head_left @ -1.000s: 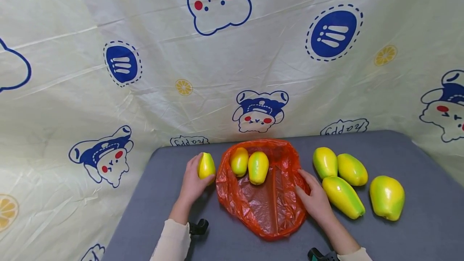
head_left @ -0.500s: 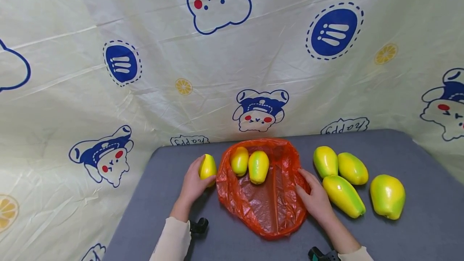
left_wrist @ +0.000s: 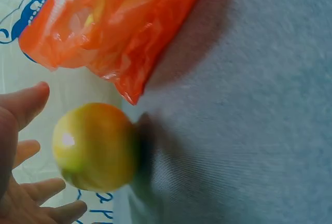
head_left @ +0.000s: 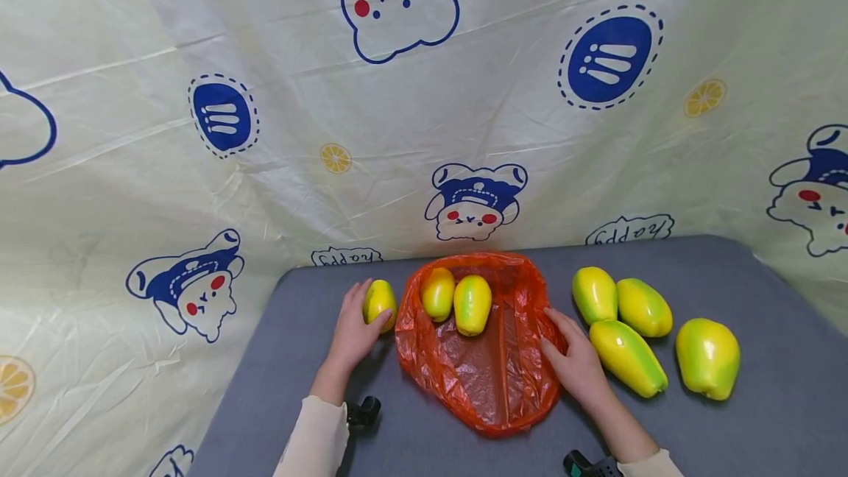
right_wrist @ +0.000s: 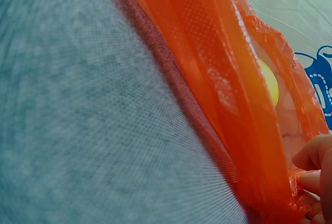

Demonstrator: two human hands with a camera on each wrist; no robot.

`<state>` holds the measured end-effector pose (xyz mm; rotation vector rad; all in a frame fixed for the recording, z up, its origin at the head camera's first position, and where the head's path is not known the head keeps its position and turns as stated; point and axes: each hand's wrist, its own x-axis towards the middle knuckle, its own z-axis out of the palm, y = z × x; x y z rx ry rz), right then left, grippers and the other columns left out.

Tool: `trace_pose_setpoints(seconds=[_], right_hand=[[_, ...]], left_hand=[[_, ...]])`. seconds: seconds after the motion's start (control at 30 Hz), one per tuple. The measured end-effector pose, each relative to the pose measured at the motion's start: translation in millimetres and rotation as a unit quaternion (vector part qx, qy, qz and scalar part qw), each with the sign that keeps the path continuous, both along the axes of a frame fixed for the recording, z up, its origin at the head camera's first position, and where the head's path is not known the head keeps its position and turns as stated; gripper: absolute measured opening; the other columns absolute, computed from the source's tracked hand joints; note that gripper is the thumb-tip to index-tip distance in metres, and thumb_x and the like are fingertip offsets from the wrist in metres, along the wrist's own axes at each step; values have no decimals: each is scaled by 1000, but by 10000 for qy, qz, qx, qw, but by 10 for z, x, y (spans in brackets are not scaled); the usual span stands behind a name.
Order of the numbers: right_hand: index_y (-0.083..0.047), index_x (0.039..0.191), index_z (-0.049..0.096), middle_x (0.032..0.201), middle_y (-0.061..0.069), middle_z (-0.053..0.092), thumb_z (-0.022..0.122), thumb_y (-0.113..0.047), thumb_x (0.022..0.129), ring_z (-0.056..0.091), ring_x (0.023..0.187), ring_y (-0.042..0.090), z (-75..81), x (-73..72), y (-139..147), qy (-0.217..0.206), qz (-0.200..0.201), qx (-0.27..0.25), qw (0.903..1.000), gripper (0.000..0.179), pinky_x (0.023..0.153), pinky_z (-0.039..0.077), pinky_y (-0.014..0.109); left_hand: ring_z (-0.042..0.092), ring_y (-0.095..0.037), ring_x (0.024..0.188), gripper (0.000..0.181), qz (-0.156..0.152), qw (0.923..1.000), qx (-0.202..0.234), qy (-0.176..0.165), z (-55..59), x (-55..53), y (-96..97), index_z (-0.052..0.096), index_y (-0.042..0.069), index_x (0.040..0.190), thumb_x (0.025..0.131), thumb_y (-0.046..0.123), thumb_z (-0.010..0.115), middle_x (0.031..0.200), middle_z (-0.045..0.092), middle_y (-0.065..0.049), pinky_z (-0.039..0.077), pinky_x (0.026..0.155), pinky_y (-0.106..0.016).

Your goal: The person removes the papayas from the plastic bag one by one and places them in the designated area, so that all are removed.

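A yellow-green papaya stands on the table left of the red plastic bag. Beside it is my left hand, fingers spread and thumb apart; in the left wrist view a gap shows between this hand and the papaya. The bag's mouth gapes wide, with two papayas inside at the back left. My right hand holds the bag's right rim. In the right wrist view, thumb and fingers pinch the crumpled edge of the bag.
Several more papayas lie to the right of the bag: three close together and one apart farther right. The grey table ends at the back against a printed cloth.
My left hand has let go of the papaya, its fingers spreading away. The papaya has shifted slightly right and now stands on the table. My right hand stays at the bag's rim.
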<state>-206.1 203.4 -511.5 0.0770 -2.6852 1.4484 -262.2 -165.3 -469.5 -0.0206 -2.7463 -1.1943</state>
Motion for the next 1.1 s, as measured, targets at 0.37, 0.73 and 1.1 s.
trace_pose_setpoints(seconds=[0.37,0.73,1.1], right_hand=[[-7,154,35,157,23,36,56,-20,101,34,144,45,-16,12,-1,104,24,38,9999,58,112,32,68],[-8,154,35,157,22,36,56,-22,102,37,142,44,-23,25,-4,137,15,25,9999,58,111,35,66],[-8,154,35,156,21,38,55,-20,101,39,141,43,-32,19,-6,142,-40,99,9998,58,110,38,65]], left_hand=[[35,-38,147,66,-170,9990,108,396,326,58,235,40,24,153,94,31,69,164,27,-9,33,116,-62],[36,-35,147,65,-1065,9880,-179,1102,427,98,533,43,20,151,93,26,71,163,31,-8,37,115,-59],[38,-25,147,64,-1849,9797,-145,756,387,128,904,42,22,152,94,28,69,162,34,0,40,115,-51]])
